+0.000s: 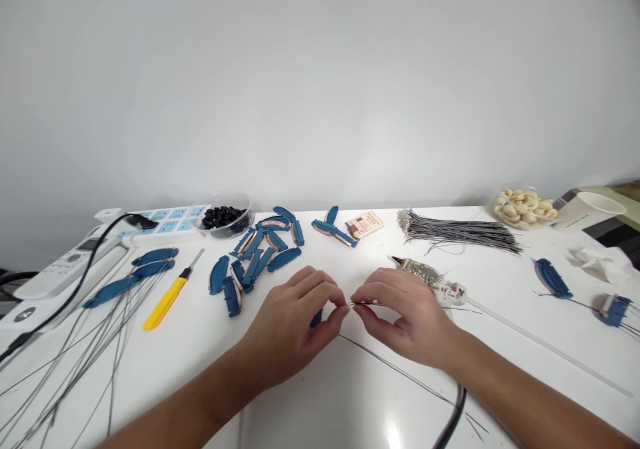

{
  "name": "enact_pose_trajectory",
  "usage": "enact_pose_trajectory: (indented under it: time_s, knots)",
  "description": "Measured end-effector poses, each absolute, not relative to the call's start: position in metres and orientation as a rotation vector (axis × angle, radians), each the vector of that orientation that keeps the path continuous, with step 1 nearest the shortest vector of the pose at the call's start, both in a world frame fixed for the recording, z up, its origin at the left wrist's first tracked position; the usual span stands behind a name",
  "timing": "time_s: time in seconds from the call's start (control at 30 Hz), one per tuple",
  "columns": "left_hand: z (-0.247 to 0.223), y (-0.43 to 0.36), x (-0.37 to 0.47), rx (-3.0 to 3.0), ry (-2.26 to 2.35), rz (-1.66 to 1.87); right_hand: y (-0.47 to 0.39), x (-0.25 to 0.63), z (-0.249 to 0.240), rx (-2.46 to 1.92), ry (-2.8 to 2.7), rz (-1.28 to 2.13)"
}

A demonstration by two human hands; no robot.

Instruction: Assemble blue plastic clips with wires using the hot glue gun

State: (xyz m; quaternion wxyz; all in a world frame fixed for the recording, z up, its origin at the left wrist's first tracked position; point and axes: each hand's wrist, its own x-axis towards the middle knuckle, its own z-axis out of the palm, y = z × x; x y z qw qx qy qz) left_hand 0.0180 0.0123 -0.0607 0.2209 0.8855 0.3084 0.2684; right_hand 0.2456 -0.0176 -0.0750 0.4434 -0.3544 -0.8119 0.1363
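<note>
Fingertips pinched together, my left hand [300, 312] and my right hand [400, 309] meet near the middle of the table. Between them runs a thin dark wire [370, 304], its held part mostly covered by my fingers. A blue plastic piece [316, 318] shows partly behind my left thumb and fingers; how firmly it is held I cannot tell. From below my left hand a longer dark wire [395, 369] slants down to the right. Just beyond my right hand lies what looks like a glue gun [423, 272] with a pointed brown tip, partly covered by the hand.
Blue plastic pieces [255, 262] lie heaped beyond my left hand, near a yellow screwdriver [167, 299]. Behind stand a bowl of black bits [225, 217], a small box [365, 224], a wire bundle [460, 231] and a bowl of nuts [523, 209]. A translucent stick [550, 349] lies right.
</note>
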Motion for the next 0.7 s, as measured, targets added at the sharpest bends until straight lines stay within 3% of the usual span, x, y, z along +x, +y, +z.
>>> enact_pose_trajectory:
  time_s: [0.7]
  knots:
    - [-0.0602, 0.0106, 0.0156, 2.586, 0.655, 0.813, -0.0199, 0.2444, -0.0761, -0.829, -1.97, 0.432]
